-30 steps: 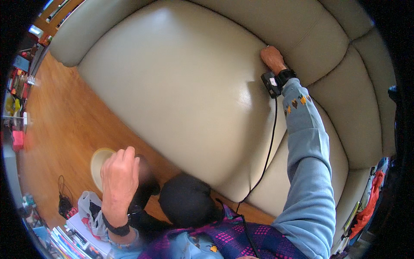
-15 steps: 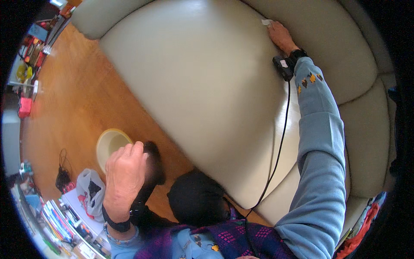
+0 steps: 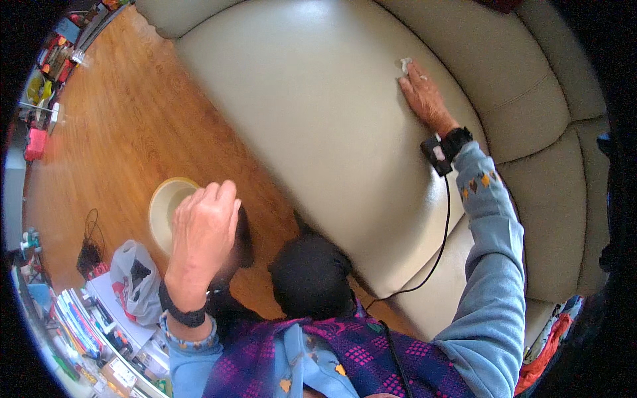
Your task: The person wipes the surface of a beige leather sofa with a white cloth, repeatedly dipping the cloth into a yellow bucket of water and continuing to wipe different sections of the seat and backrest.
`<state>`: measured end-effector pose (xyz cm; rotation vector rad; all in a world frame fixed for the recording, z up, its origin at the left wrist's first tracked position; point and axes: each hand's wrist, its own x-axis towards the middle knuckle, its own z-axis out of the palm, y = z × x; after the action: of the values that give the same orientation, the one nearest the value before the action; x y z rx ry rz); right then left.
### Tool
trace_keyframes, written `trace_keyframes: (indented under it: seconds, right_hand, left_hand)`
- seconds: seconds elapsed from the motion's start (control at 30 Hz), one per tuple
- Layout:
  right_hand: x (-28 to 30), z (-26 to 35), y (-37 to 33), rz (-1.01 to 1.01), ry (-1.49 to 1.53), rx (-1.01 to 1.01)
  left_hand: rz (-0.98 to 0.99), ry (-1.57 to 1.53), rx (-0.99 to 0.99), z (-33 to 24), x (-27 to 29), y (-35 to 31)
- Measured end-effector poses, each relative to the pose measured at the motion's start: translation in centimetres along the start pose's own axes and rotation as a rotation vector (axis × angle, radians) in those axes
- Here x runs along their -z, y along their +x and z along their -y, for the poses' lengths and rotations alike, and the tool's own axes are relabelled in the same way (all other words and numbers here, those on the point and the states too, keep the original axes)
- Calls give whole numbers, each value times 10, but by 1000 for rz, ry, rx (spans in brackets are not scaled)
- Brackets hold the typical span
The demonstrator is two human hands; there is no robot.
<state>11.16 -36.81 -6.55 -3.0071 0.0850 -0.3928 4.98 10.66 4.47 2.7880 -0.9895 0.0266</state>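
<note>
On the sofa seat (image 3: 298, 113), toward its far right edge, rests the right hand (image 3: 423, 95); what appears to be a tissue (image 3: 405, 64) lies at its fingertips. The backrest (image 3: 517, 73) borders the seat on the right. A cable (image 3: 440, 253) crosses the seat's near right part. Left of the seat, a bucket (image 3: 162, 213) stands on the floor (image 3: 146, 119), partly behind the left hand (image 3: 204, 225). A plastic bag (image 3: 141, 286) sits farther left of the seat.

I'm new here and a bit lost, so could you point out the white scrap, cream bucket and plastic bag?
White scrap (image 3: 405, 64): head view, on its crumpled visible part.
Cream bucket (image 3: 164, 208): head view, on its inner wall.
Plastic bag (image 3: 141, 300): head view, on its crinkled side.
</note>
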Motion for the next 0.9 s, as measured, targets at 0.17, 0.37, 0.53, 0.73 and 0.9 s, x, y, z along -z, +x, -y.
trace_keyframes:
  seconds: [0.17, 0.37, 0.53, 0.73, 0.9]
  right_hand:
    - [29, 83, -49, 92, -3, 3]
    - [29, 188, -113, 210, 53, 179]
    - [28, 219, -125, 161, 4, 248]
    - [17, 271, -140, 184, 18, 465]
    - [14, 271, -129, 51, -35, 404]
  left_hand:
    - [-30, -22, -36, -3, 2, 1]
    - [-57, -20, -77, -6, -1, -2]
    - [-101, 6, -103, -15, -2, 4]
    - [-92, 25, -107, -19, -7, 13]
    - [-106, 2, -87, -7, -6, 10]
